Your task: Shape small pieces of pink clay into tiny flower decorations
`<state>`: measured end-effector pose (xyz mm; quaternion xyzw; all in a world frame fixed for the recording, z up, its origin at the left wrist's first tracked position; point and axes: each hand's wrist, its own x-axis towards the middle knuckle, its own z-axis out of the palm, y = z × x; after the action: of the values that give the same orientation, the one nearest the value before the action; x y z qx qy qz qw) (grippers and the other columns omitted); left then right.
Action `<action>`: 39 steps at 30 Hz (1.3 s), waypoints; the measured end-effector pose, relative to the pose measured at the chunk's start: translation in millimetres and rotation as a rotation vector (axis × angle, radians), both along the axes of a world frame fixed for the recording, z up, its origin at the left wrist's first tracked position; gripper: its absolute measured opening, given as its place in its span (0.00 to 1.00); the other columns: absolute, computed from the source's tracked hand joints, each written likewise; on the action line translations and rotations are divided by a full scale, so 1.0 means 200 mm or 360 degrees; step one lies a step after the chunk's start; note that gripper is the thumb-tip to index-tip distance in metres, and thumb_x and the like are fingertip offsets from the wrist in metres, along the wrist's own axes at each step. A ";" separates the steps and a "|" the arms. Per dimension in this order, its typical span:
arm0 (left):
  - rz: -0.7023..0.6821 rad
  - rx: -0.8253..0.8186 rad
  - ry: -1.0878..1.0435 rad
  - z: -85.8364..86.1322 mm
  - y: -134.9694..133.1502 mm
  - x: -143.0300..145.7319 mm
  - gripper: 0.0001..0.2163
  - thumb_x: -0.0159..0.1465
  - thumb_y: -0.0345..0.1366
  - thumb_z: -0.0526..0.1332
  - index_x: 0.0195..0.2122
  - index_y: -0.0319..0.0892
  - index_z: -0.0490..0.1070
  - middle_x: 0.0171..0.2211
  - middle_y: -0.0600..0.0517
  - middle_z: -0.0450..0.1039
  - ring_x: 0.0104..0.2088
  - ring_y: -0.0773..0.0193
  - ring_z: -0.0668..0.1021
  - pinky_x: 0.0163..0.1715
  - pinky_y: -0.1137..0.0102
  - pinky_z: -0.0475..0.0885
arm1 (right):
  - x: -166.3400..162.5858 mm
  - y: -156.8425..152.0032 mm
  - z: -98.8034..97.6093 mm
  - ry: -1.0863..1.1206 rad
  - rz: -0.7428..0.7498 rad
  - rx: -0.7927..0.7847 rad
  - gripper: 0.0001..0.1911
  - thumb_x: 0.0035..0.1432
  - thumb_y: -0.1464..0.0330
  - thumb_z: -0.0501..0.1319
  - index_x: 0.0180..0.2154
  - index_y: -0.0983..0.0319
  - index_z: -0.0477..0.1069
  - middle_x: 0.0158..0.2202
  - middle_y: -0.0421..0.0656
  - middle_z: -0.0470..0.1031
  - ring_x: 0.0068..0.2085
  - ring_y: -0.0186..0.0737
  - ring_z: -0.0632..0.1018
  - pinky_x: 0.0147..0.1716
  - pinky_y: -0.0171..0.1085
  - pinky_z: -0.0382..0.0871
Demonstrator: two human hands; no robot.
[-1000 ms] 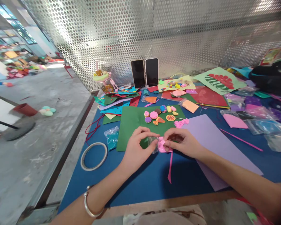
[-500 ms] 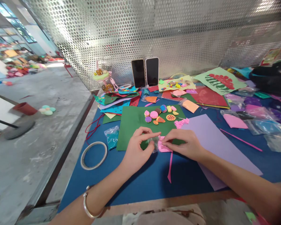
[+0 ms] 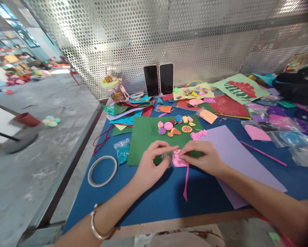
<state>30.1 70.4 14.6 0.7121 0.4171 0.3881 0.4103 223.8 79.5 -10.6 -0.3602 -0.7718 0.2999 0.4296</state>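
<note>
Between my hands lies a lump of pink clay [image 3: 179, 162] in a clear plastic bag [image 3: 170, 160], over the near edge of a green sheet [image 3: 143, 144]. My left hand [image 3: 154, 163] grips the bag's clear end near the thumb; its index finger stretches out above. With thumb and fingertips pinched, my right hand [image 3: 202, 156] presses on the pink clay. A pink plastic modelling tool [image 3: 186, 185] sticks out below the bag. Beyond my hands, small clay foods such as a pizza [image 3: 187, 129] and a pink round piece [image 3: 168, 126] stand together. Crumbly pink clay [image 3: 198, 134] sits by the sheet's right edge.
A tape roll [image 3: 102, 171] and a bag of teal clay [image 3: 122, 151] lie to the left. Purple paper [image 3: 244, 168] and another pink tool [image 3: 263, 153] are on the right. Two phones [image 3: 166, 79] lean against the perforated metal panel [image 3: 208, 41]. Bagged clay [image 3: 258, 132] crowds the right side.
Hardly anything differs. My left index finger reaches slightly farther right, and my right fingertips have shifted a little over the pink clay.
</note>
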 end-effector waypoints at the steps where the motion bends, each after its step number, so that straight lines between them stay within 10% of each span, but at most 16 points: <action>1: -0.0012 -0.0008 -0.0015 0.00 0.00 0.00 0.19 0.56 0.22 0.55 0.41 0.49 0.78 0.36 0.51 0.69 0.40 0.64 0.72 0.44 0.68 0.67 | 0.00 0.00 0.00 0.0021 0.0009 -0.0032 0.04 0.56 0.67 0.62 0.31 0.56 0.76 0.26 0.41 0.78 0.27 0.38 0.76 0.28 0.36 0.71; 39: -0.0124 -0.0127 -0.0165 -0.03 0.01 -0.01 0.18 0.57 0.24 0.57 0.44 0.49 0.76 0.39 0.51 0.65 0.40 0.65 0.70 0.43 0.69 0.65 | -0.01 0.02 -0.01 0.0513 0.0067 -0.0754 0.07 0.48 0.65 0.68 0.29 0.61 0.75 0.24 0.39 0.74 0.24 0.33 0.73 0.25 0.33 0.70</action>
<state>28.6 71.8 9.5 0.6898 0.3824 0.3914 0.4740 221.2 82.7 -12.9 -0.3822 -0.6092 0.5341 0.4444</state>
